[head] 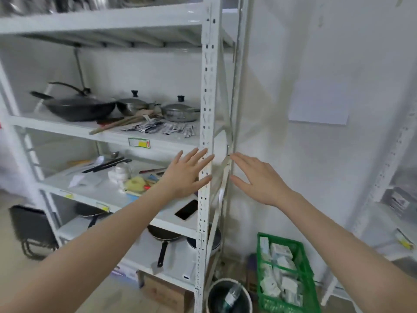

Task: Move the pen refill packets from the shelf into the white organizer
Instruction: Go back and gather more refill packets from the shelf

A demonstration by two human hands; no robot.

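Note:
Several pen refill packets (pixel 162 128), silvery and clear, lie scattered at the front right of a white metal shelf (pixel 108 134), in front of the pots. My left hand (pixel 188 173) is stretched out flat below them, fingers spread, holding nothing, just left of the shelf's upright post (pixel 206 123). My right hand (pixel 257 179) is also flat and empty, on the right side of that post near the wall. No white organizer is visible in this view.
A black wok (pixel 79 107) and two lidded steel pots (pixel 180 111) stand behind the packets. The shelf below holds utensils, a sponge and a phone (pixel 187 208). Pans lie lower down. A green crate (pixel 284 274) and a bin (pixel 228 297) sit on the floor.

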